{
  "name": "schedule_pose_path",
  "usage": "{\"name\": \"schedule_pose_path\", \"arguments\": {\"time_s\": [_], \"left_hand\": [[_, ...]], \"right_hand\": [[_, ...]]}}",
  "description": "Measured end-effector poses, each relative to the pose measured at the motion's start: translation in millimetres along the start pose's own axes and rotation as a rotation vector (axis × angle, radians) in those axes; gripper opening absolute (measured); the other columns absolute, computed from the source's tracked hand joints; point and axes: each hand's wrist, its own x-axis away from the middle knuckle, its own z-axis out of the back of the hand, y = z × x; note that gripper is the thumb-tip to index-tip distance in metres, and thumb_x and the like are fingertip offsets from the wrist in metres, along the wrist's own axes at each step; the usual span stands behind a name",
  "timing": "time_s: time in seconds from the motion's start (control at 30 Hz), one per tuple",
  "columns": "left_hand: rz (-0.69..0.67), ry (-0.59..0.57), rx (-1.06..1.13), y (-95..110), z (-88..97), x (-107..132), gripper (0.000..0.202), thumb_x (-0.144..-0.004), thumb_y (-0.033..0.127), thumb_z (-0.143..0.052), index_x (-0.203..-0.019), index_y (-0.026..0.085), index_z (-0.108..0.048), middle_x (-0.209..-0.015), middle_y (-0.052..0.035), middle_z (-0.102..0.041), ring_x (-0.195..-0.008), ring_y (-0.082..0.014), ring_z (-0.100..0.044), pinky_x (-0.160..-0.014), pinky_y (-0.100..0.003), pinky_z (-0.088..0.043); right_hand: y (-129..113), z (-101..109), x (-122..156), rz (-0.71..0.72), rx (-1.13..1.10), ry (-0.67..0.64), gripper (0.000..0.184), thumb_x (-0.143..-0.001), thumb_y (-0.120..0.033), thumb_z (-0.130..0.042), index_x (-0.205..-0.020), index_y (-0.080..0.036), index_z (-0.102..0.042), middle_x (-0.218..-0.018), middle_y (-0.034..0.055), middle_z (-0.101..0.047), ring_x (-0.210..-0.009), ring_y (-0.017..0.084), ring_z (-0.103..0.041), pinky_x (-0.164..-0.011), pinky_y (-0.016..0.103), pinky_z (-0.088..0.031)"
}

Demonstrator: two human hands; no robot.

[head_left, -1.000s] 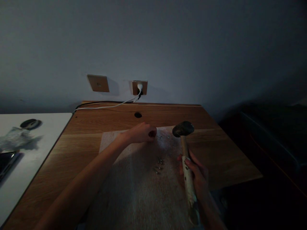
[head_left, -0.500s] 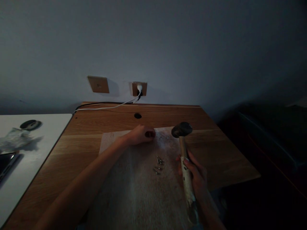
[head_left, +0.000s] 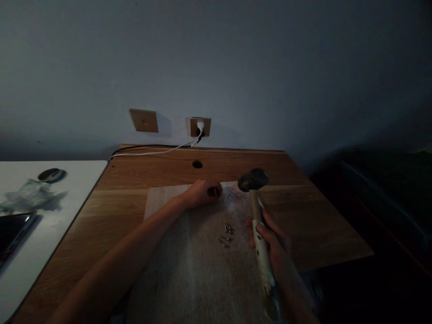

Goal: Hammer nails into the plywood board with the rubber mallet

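Observation:
My right hand [head_left: 275,240] is wrapped round the handle of a hammer [head_left: 261,254]. The dark, blocky hammer head is up over the far right part of a pale wooden board [head_left: 189,274]. By the board's far edge, my left hand [head_left: 204,192] is closed, its fingers curled in a pinch. A thin light streak shows inside the curl, too small to name. Nearer to me, several small metal nails or screws [head_left: 227,227] lie in a loose group on the board, between my two hands.
Beneath the board is a brown wooden table [head_left: 118,202] with a round cable hole [head_left: 197,164]. Cables [head_left: 151,153] run along its back to a wall socket [head_left: 200,127]. On the left, a white table [head_left: 72,191] holds a crumpled plastic bag [head_left: 32,194] and a dark device [head_left: 15,231].
The view has shifted slightly, so the table and board appear further right. Against the board, the hammer head has moved a little left, towards my left hand. Both grips look the same.

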Motion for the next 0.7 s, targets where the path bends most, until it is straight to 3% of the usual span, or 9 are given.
{"name": "schedule_pose_path", "arguments": {"time_s": [0.1, 0.2, 0.5, 0.7], "left_hand": [[0.003, 0.010, -0.018, 1, -0.8, 0, 0.009, -0.079, 0.019, -0.068, -0.088, 0.019, -0.069, -0.081, 0.0002, -0.070, -0.074, -0.0141, -0.064, -0.070, -0.024, -0.047], [0.027, 0.026, -0.051, 1, -2.5, 1, 0.013, -0.079, 0.021, -0.069, -0.092, 0.019, -0.066, -0.080, 0.0008, -0.070, -0.073, -0.0144, -0.065, -0.066, -0.023, -0.045], [0.015, 0.052, 0.020, 2, -2.4, 3, 0.027, -0.076, 0.019, -0.071, -0.100, 0.019, -0.058, -0.086, -0.0005, -0.071, -0.074, -0.0144, -0.065, -0.066, -0.025, -0.046], [0.037, 0.048, 0.007, 3, -2.7, 2, 0.029, -0.077, 0.022, -0.071, -0.103, 0.020, -0.059, -0.088, -0.0013, -0.071, -0.077, -0.0164, -0.066, -0.068, -0.026, -0.047]], "right_hand": [[-9, -6, 2, -0.052, 0.110, -0.139, 0.044, -0.084, -0.053, -0.064, -0.111, -0.020, -0.075, -0.055, -0.0010, -0.061, -0.045, 0.014, -0.051, -0.042, 0.023, -0.038], [-17, -13, 8, -0.054, 0.125, -0.197, 0.043, -0.084, -0.054, -0.062, -0.104, -0.020, -0.077, -0.053, -0.0007, -0.059, -0.044, 0.014, -0.050, -0.042, 0.023, -0.038], [-6, -19, 11, -0.055, 0.015, -0.192, 0.049, -0.083, -0.047, -0.065, -0.124, -0.020, -0.071, -0.057, -0.0026, -0.060, -0.045, 0.012, -0.051, -0.043, 0.021, -0.042], [0, -18, 9, -0.054, -0.014, -0.213, 0.048, -0.084, -0.044, -0.065, -0.126, -0.022, -0.070, -0.074, 0.0010, -0.068, -0.048, 0.011, -0.053, -0.043, 0.021, -0.043]]}}
